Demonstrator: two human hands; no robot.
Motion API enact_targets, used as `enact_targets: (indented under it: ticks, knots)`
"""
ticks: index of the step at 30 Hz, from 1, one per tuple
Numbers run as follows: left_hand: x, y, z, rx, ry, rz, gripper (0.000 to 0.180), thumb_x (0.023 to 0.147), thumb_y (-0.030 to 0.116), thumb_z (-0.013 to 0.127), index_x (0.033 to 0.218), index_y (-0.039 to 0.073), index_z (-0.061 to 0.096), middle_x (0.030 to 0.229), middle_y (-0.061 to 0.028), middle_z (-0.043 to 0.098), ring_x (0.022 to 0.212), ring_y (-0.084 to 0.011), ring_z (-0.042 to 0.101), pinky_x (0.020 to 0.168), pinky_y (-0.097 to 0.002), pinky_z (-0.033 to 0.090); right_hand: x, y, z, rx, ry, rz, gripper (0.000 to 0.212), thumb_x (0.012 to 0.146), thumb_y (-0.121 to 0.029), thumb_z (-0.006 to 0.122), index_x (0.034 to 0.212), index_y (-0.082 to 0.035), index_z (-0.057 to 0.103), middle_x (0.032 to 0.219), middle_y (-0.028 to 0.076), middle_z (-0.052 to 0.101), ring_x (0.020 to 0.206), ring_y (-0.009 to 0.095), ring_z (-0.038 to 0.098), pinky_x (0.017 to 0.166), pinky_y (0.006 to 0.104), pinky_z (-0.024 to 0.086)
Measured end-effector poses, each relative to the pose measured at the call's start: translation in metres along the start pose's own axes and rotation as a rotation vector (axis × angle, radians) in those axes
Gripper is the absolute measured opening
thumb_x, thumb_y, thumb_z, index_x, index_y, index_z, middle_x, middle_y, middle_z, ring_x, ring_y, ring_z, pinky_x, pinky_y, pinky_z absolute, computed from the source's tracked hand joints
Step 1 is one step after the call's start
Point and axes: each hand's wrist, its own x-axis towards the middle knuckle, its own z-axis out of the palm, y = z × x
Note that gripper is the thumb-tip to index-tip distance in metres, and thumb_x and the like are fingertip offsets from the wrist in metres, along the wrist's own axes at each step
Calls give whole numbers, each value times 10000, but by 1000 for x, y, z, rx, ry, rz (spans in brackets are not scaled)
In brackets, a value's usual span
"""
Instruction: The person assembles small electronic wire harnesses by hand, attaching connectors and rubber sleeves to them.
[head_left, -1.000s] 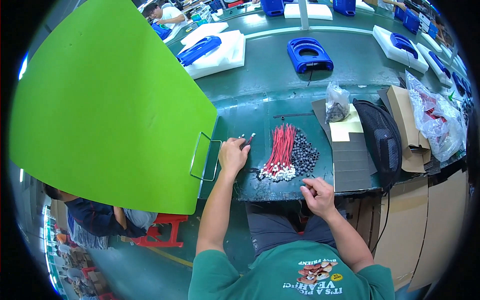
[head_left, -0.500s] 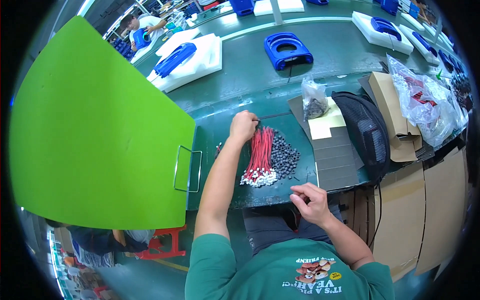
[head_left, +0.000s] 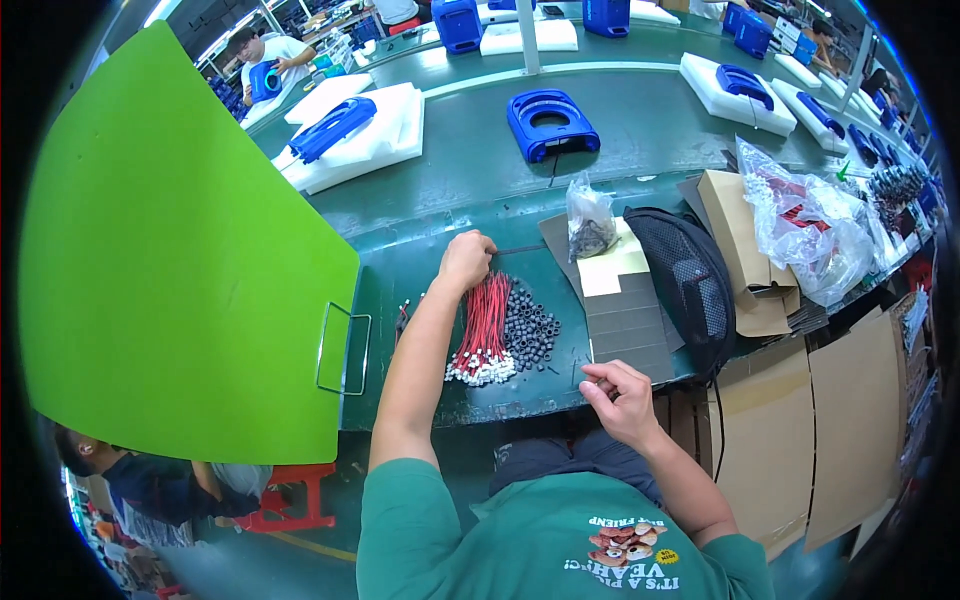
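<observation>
A bundle of red cables (head_left: 486,305) with white plug ends lies on the green bench. Small dark grey ring-shaped pieces (head_left: 531,325) are heaped against its right side. My left hand (head_left: 468,260) is at the far end of the bundle with its fingers closed; what they hold, if anything, is hidden. Close to the bench's front edge, my right hand (head_left: 622,402) is raised with thumb and fingers bent together. Anything in that pinch is too small to make out.
A large green panel (head_left: 190,270) with a wire handle (head_left: 343,348) stands left. To the right are grey cardboard (head_left: 630,325), a bag of small dark parts (head_left: 592,222), a black mesh cover (head_left: 680,275) and an open carton (head_left: 740,240). Blue housings (head_left: 552,122) sit beyond.
The view has shifted, so the bench and its things appear farther left and slightly lower. My left hand remains at the cables' far end, and my right hand stays near the front edge, fingers bent.
</observation>
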Motion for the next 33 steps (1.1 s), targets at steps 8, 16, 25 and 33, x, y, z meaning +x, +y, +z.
enact_targets:
  ticks: [8, 16, 25, 33]
  knots:
    - [-45, -7, -10, -278, 201, -101, 175, 712, 43, 534, 860, 15, 621, 733, -117, 618, 684, -231, 613, 618, -321, 497, -12, -12, 15, -65, 104, 21, 172, 733, -47, 637, 894, 7, 615, 725, 76, 584, 503, 106, 536, 474, 225, 421]
    - [-111, 1, 5, -1056, 432, -267, 196, 733, -38, 456, 876, -41, 590, 794, -101, 579, 599, -132, 577, 527, -251, 481, 2, -16, 98, -193, 206, -67, 228, 720, -53, 642, 940, -12, 598, 864, 95, 592, 556, 121, 564, 473, 232, 442]
    - [-119, 19, 12, -478, 354, -139, 177, 760, 122, 465, 775, -21, 569, 835, -220, 557, 727, -385, 564, 685, -442, 456, -1, 7, 134, -402, 220, -187, 232, 703, -81, 662, 923, -31, 609, 920, 102, 611, 549, 161, 591, 504, 260, 476]
    - [-133, 36, -12, -198, 57, -288, 638, 658, 406, 597, 1114, -28, 491, 1018, -231, 493, 880, -397, 557, 776, -440, 451, -4, 10, 131, -413, 78, -224, 281, 698, -114, 666, 959, -30, 609, 963, 113, 610, 623, 199, 605, 568, 285, 490]
